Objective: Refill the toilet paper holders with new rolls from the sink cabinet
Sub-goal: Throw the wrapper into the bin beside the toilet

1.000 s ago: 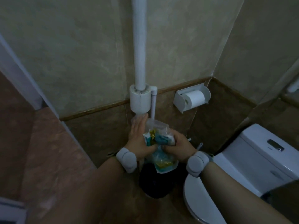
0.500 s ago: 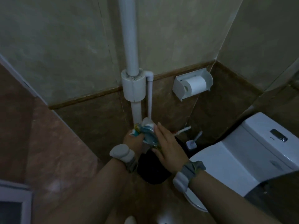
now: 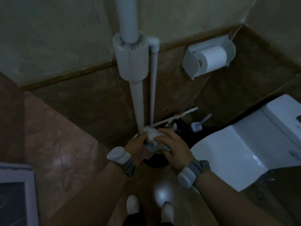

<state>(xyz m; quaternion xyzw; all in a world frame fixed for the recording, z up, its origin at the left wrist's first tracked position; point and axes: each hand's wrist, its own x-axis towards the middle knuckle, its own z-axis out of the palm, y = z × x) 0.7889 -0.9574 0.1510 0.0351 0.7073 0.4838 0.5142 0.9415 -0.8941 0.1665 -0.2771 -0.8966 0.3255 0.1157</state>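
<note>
A crumpled clear plastic wrapper (image 3: 150, 136) with blue and yellow print is pressed between both hands, low over a dark bin (image 3: 156, 162) on the floor. My left hand (image 3: 135, 148) grips it from the left. My right hand (image 3: 175, 146) lies over its top and right side. High on the wall at the right, a white toilet paper holder (image 3: 189, 62) with its cover up carries a full white roll (image 3: 211, 59).
A white drain pipe (image 3: 132, 51) runs down the wall just behind the hands. A toilet (image 3: 236, 150) with its lid shut stands at the right. A toilet brush (image 3: 197, 125) sits by the wall. My two white shoes show below.
Both hands have dropped lower with the wrapper, squeezing it smaller over the bin. The view has tilted down, so the holder sits higher in frame.
</note>
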